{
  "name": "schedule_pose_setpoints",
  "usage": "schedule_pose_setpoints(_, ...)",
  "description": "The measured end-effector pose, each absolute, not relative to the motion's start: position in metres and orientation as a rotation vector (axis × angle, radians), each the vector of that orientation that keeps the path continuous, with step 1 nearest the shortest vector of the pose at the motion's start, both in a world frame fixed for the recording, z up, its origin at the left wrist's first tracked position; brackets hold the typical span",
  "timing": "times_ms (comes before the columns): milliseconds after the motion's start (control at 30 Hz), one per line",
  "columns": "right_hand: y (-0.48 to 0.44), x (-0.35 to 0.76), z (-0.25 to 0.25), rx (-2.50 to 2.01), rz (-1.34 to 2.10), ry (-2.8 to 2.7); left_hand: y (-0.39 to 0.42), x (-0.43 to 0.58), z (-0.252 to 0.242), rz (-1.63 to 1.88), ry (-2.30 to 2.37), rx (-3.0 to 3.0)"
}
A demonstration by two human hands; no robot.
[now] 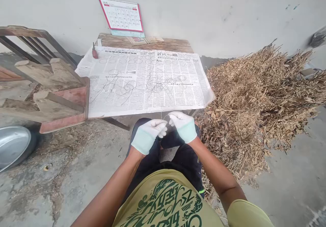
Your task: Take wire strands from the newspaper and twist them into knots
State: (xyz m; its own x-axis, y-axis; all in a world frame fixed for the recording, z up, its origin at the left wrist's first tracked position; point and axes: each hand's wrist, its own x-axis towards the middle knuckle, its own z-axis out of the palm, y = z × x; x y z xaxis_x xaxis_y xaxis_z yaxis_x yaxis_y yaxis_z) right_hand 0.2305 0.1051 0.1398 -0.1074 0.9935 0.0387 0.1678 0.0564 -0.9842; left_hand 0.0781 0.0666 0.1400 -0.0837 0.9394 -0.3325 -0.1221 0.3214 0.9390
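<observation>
Both my hands wear white gloves with pale green cuffs and are close together above my lap, just in front of the table edge. My left hand [155, 129] pinches a thin wire [161, 113], one end of which sticks up. My right hand [179, 121] has its fingers closed on the same wire, which curves across the small gap between the hands. Several thin bent wires [127, 88], some with round loops, lie on newspaper [142, 106] spread over the table. A red-handled pointed tool [95, 53] rests at the newspaper's far left.
A desk calendar [122, 15] leans on the wall behind the wooden table [173, 44]. To the left are a wooden chair [48, 40], an upturned wooden stool [63, 105] and a metal basin [14, 145]. Dry stalks [249, 94] are heaped on the right.
</observation>
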Motion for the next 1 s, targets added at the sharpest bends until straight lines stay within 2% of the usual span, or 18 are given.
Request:
schedule_pose_setpoints(167,0.099,0.217,0.138,-1.324,1.151,-1.283,0.056,0.091,0.125,1.214,1.396,0.699)
schedule_pose_setpoints(400,0.094,0.213,0.125,-1.333,1.093,-1.359,0.053,0.090,0.117,1.349,1.369,0.585)
schedule_pose_setpoints(600,0.091,0.214,0.115,-1.296,1.204,-1.336,0.054,0.085,0.112,1.315,1.311,0.539)
schedule_pose_setpoints(1000,0.087,0.217,0.111,-1.354,1.208,-1.456,0.049,0.085,0.114,1.267,1.462,0.710)
